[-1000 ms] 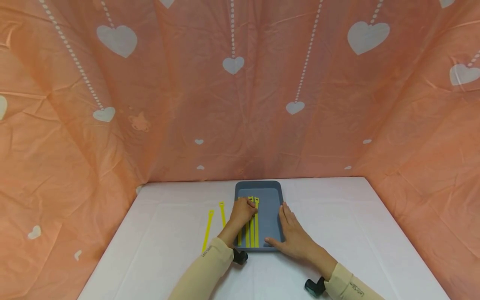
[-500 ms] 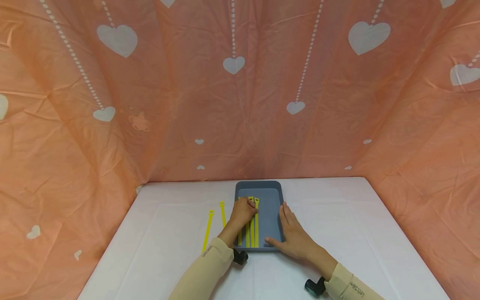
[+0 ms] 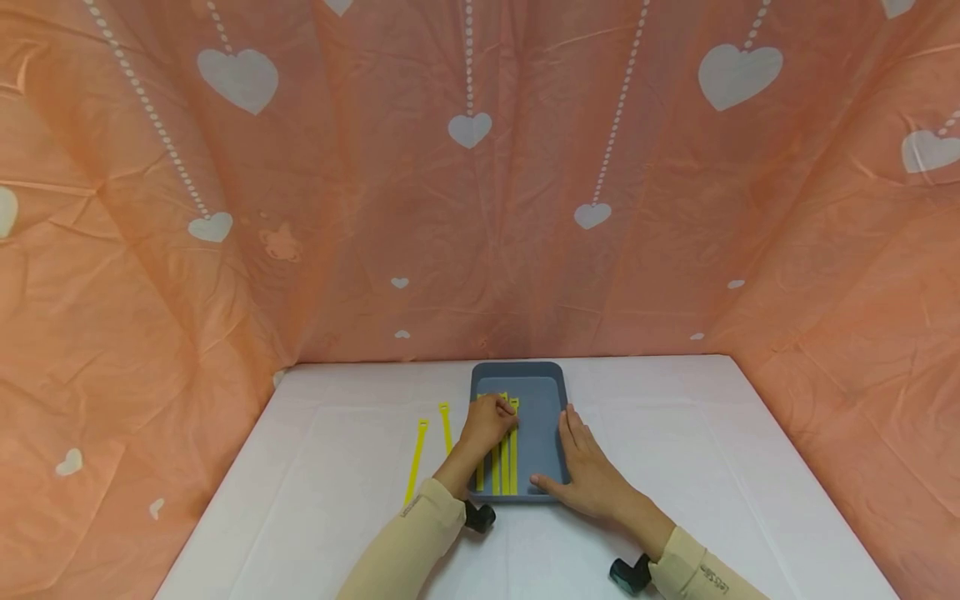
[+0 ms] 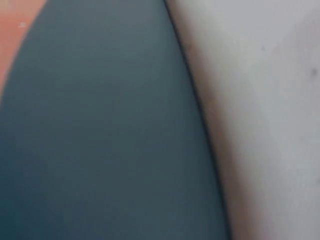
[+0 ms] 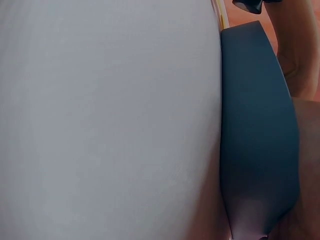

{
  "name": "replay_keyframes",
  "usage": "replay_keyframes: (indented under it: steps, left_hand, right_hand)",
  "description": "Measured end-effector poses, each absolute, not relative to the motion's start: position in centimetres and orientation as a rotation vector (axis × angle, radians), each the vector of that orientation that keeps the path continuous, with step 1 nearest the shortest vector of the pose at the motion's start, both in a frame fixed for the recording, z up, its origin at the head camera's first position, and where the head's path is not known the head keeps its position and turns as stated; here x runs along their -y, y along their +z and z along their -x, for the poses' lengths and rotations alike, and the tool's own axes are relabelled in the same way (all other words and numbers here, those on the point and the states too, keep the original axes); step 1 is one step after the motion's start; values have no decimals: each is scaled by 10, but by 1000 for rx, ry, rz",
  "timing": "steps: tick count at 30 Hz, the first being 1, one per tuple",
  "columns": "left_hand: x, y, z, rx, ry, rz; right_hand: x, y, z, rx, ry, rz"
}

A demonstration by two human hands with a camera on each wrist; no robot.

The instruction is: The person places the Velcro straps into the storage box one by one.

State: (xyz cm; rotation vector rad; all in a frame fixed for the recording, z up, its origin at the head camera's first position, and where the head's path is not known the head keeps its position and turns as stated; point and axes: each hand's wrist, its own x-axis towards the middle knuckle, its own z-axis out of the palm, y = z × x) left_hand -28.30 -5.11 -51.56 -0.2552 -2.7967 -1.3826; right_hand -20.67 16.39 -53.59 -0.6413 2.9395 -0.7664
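Here, left fingers (image 3: pixel 502 407) pinch a strap (image 3: pixel 514 458); straight right fingers (image 3: pixel 576 427) touch the tray (image 3: pixel 540 450).

On the table (image 3: pixel 660 433), before the curtain (image 3: pixel 525 292), lies a tray (image 3: pixel 542 446) with straps (image 3: pixel 513 471) in its left part, partly under the left hand (image 3: pixel 486 422), two loose straps (image 3: pixel 416 462) to its left, the right hand (image 3: pixel 591 471) at its right.

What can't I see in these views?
- Head view: left hand hides parts of yellow straps in tray; grip unclear.
- Head view: left arm hides the lower end of one table strap.
- Right wrist view: tray wall hides the inside.
- Left wrist view: blurred; left hand out of frame.
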Motion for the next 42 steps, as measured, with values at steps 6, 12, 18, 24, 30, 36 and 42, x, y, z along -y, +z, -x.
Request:
replay_keyframes:
  steps: [6, 12, 18, 24, 30, 36, 42]
  left_hand:
    - [56, -505, 277, 2781, -1428, 290]
    - [71, -495, 272, 2752, -1484, 298]
    - [91, -489, 269, 2747, -1543, 259]
    - [112, -490, 268, 2718, -1499, 213]
    - [132, -492, 265, 2717, -1492, 127]
    - [151, -495, 261, 2719, -1481, 63]
    - [167, -500, 258, 2710, -1496, 7]
  right_hand:
    - [-164, -536, 207, -2937, -772, 636]
    - [-163, -537, 207, -2941, -763, 629]
    - [-163, -538, 208, -2946, -756, 629]
    - [-162, -535, 206, -2941, -761, 618]
    - [-160, -535, 207, -2940, -757, 626]
    - [-161, -537, 207, -2940, -750, 622]
    - [-161, -535, 207, -2931, -750, 617]
